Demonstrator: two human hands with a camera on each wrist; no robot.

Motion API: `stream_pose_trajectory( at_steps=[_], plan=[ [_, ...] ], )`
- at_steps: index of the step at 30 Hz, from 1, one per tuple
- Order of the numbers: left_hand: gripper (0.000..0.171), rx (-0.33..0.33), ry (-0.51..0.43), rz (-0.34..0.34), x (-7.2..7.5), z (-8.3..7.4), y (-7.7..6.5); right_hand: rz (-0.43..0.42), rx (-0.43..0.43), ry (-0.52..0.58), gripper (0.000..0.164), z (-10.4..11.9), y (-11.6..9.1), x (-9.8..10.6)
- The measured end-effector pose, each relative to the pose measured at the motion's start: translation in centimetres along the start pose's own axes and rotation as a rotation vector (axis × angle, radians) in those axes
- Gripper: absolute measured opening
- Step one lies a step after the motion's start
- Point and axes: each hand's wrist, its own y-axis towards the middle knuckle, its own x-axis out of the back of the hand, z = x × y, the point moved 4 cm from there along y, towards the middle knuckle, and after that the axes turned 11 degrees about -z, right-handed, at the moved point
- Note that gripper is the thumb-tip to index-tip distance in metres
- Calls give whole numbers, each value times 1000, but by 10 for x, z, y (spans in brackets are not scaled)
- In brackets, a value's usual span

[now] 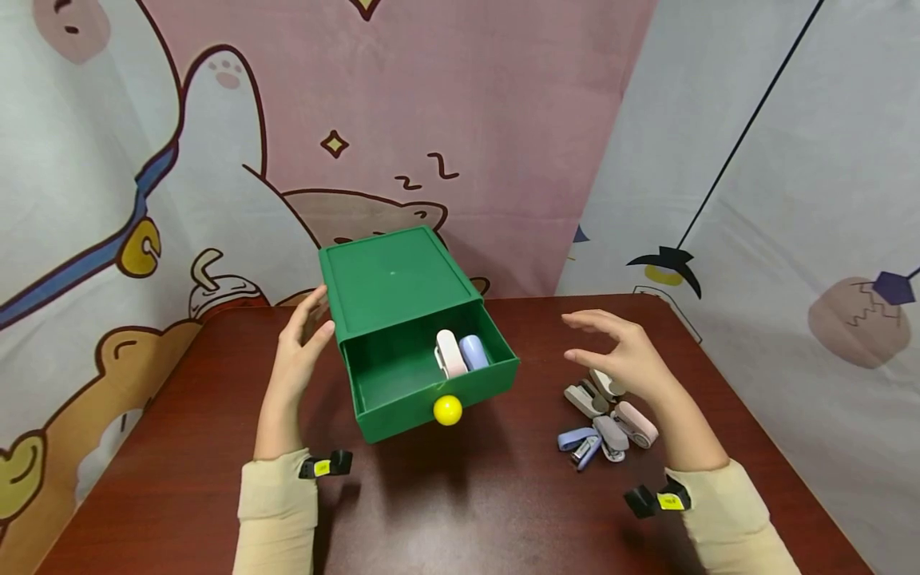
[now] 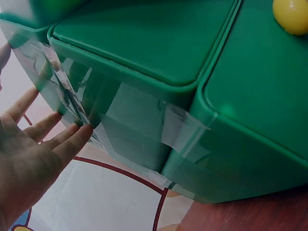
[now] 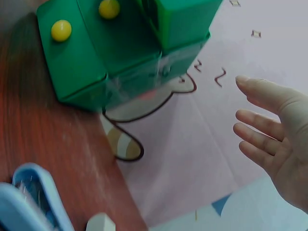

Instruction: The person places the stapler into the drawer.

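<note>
A green drawer cabinet stands on the table, its top drawer pulled out by a round yellow knob. Inside, at the right end, a pale pink stapler and a lavender-blue stapler sit side by side. My left hand is at the cabinet's left side; in the left wrist view its extended fingertips meet the taped side wall. Raised over the right of the table, my right hand holds nothing, thumb and fingers apart. Below it lie several small staplers, including a grey one and a pink one.
The stapler pile also has a beige one and a blue one spread apart. A cartoon-printed cloth hangs behind the brown table. More green drawers with yellow knobs show below the opened one.
</note>
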Motion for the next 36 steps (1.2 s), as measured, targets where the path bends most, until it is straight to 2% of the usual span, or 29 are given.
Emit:
stream_pose_trajectory(
  at_steps=[15,23,31,36],
  plan=[
    [52,-4,3,-1,0,1,0,36,-107,-116,51,-71,-26,11],
    [52,-5,-4,-3,0,0,0,85,-196,-79,56,-109,-39,16],
    [52,-11,3,0,0,1,0,138,-258,-86,65,-146,-53,17],
    [52,-10,6,-3,0,1,0,153,-277,-73,68,-159,-58,15]
  ],
)
